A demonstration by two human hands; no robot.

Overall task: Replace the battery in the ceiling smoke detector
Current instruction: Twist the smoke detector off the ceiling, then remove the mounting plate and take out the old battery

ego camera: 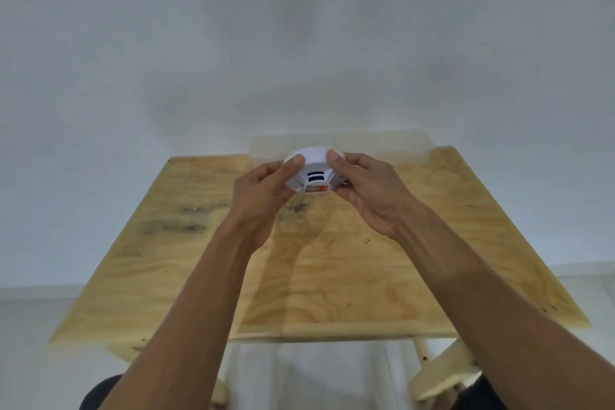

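Note:
A round white smoke detector with dark vent slots and an orange label on its near side sits against a plywood board held overhead. My left hand grips its left rim, thumb on top. My right hand grips its right rim, thumb on the upper edge. Both arms reach up from the bottom of the view. No battery is visible.
The plywood board spans the middle of the view, with dark stains at its left part. Light wooden supports show under its near edge. A plain white wall or ceiling fills the area beyond.

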